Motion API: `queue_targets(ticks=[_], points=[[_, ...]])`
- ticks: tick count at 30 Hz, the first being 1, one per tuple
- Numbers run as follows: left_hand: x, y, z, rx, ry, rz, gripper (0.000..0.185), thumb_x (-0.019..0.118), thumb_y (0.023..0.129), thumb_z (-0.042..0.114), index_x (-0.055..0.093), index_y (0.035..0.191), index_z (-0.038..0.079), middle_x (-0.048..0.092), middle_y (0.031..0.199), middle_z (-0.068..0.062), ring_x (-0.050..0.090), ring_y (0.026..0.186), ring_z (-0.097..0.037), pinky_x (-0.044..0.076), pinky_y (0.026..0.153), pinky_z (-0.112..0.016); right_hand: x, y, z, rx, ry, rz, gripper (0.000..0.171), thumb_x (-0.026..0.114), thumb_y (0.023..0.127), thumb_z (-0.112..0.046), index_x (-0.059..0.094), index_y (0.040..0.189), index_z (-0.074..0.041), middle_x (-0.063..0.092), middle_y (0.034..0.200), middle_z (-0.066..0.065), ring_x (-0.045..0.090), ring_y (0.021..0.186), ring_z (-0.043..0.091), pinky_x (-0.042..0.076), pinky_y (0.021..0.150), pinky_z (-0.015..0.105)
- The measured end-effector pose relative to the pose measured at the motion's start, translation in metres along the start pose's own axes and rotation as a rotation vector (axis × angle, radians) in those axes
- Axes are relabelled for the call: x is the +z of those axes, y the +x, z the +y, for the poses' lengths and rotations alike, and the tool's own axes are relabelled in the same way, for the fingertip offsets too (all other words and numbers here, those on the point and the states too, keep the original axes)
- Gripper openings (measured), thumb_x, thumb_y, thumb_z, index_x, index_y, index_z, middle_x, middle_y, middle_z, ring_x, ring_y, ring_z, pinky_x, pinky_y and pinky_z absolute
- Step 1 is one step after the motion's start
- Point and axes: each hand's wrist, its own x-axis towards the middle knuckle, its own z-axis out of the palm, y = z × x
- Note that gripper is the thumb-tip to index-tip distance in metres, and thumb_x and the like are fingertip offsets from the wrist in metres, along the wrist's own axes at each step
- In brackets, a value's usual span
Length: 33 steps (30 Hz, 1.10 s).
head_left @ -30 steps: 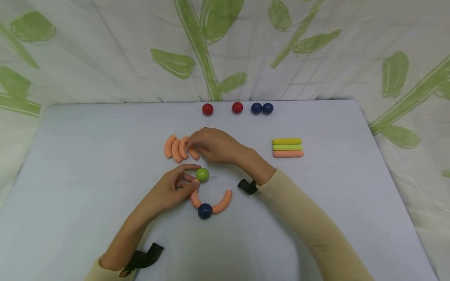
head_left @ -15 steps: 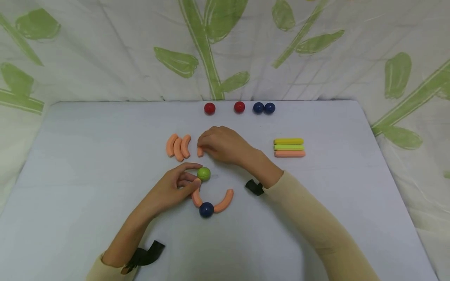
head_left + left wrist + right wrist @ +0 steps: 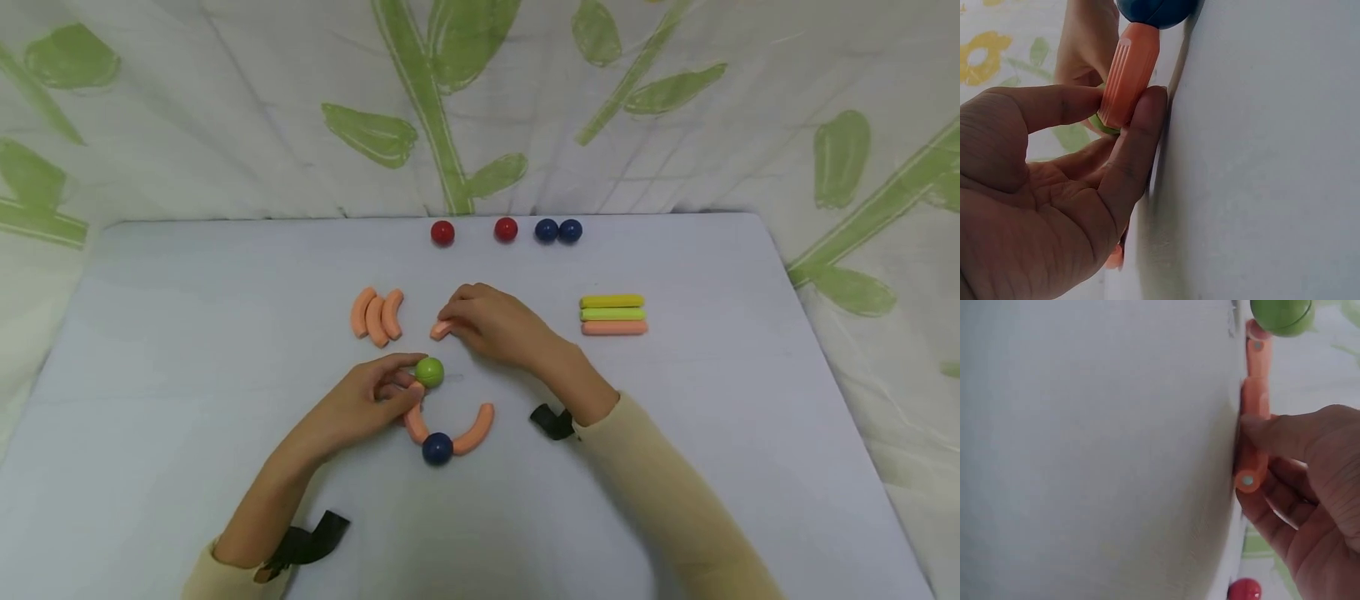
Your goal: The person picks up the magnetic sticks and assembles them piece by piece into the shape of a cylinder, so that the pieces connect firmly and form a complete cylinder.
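Observation:
In the head view, my left hand [image 3: 367,400] pinches a curved orange rod [image 3: 415,427], its fingertips also at the green ball [image 3: 430,372] by the rod's upper end. The left wrist view shows thumb and fingers on either side of that ribbed rod [image 3: 1129,72]. Its lower end meets a dark blue ball [image 3: 437,449], and a second curved rod [image 3: 474,429] extends from the ball's right side. Farther back, my right hand [image 3: 498,325] pinches another curved orange rod [image 3: 441,330], mostly covered by the fingers. A silver disc shows on this rod's end [image 3: 1247,480] in the right wrist view.
Several loose curved orange rods [image 3: 376,318] lie left of the right hand. Three straight rods [image 3: 612,315], yellow, lime and orange, lie to the right. Two red balls [image 3: 506,230] and two blue balls [image 3: 558,231] line the table's [image 3: 712,467] back edge.
My right hand has drawn one curved orange rod rightward, away from the loose group, and turned it. My left hand has stayed at the rod and green ball.

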Motion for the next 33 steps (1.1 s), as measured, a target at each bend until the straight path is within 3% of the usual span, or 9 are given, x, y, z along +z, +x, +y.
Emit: queue_targets(ticks=[8,19,33], points=[[-0.002,0.004,0.003,-0.019,-0.017,-0.029,0.049,0.064,0.106,0.019,0.053,0.151,0.003,0.072,0.115,-0.017,0.069,0.083,-0.014,0.051,0.078,-0.025,0.000,-0.014,0.006,0.048,0.029,0.036,0.024,0.068,0.105,-0.028,0.077,0.122,-0.014,0.076,0.116,0.000,0.069,0.112,0.017,0.056,0.102,0.036],[-0.011,0.009,0.006,-0.047,-0.041,-0.114,0.055,0.061,0.104,0.015,0.044,0.156,0.007,0.072,0.116,-0.016,0.070,0.089,-0.015,0.051,0.077,-0.025,-0.001,-0.028,0.005,0.054,0.158,0.067,0.021,0.071,0.103,-0.024,0.079,0.118,-0.013,0.077,0.111,0.001,0.071,0.100,0.015,0.058,0.091,0.033],[-0.009,0.009,0.004,-0.032,-0.054,-0.111,0.050,0.061,0.104,0.013,0.049,0.153,0.005,0.070,0.109,-0.016,0.066,0.081,-0.014,0.052,0.073,-0.024,-0.001,-0.032,0.005,0.036,0.186,0.057,0.018,0.071,0.103,-0.022,0.078,0.117,-0.012,0.076,0.108,0.001,0.067,0.094,0.013,0.056,0.086,0.030]])
